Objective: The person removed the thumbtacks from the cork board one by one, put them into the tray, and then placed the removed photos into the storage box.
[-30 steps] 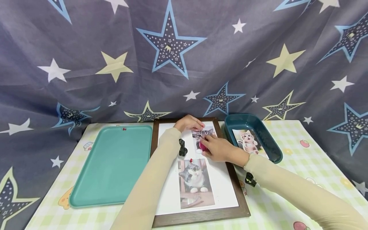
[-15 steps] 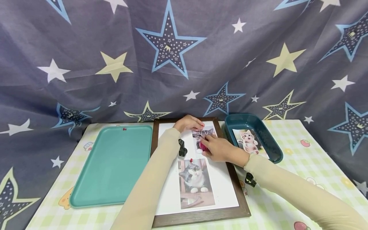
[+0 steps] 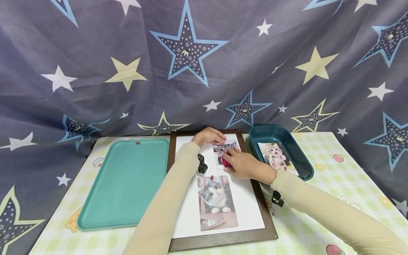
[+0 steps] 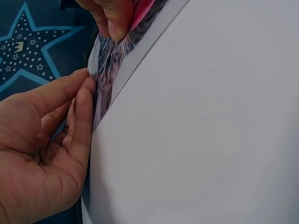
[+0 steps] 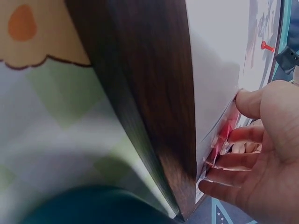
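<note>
A photo of a striped cat [image 3: 232, 145], with a pink patch, lies on the upper part of a white board in a dark brown frame [image 3: 267, 219]. My left hand [image 3: 210, 136] is at the photo's top edge. Its thumb and finger pinch a red push pin [image 3: 225, 139], whose head shows as a small red spot in the head view; in the left wrist view the fingertips [image 4: 85, 80] hide it. My right hand [image 3: 244, 165] rests on the photo with its fingers extended, as the right wrist view shows. Below, a grey-and-white cat photo [image 3: 215, 205] hangs by a red push pin [image 3: 211, 177].
To the left lies a flat teal tray [image 3: 127, 187] with one red push pin [image 3: 138, 143] near its far edge. A dark teal bin [image 3: 301, 163] at the right holds another kitten photo [image 3: 275, 157]. A star-patterned curtain [image 3: 242, 67] stands behind the checked tablecloth [image 3: 322, 209].
Both hands stay where they were on the photo. Nothing has visibly moved apart from a very slight shift of the head view.
</note>
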`<state>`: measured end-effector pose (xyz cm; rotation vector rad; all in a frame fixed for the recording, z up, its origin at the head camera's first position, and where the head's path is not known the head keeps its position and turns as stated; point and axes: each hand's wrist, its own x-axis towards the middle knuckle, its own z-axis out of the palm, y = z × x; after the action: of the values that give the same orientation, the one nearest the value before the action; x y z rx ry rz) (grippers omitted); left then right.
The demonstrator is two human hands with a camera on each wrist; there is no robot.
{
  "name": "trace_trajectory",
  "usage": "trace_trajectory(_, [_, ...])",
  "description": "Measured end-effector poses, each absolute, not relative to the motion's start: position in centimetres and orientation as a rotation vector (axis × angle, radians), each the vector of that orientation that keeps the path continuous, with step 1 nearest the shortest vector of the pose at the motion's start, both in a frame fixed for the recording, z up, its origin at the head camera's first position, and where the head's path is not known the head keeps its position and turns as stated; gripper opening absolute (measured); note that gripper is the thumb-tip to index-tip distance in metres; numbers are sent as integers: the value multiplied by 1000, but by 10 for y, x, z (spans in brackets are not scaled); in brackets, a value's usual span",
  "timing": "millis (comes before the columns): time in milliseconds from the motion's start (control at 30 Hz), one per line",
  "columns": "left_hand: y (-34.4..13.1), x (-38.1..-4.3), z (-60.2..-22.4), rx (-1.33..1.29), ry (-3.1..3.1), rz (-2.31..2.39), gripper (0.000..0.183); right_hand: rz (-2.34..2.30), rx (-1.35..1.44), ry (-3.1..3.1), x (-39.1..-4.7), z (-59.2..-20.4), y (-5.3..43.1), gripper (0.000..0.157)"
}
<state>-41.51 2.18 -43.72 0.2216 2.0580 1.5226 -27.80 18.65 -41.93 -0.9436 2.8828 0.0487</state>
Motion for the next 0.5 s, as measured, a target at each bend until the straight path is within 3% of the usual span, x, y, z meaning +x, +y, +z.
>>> trace_trajectory(500, [20,-414,-436,244,2063,1534,29,58,-951,2890,-279,-420,187,60])
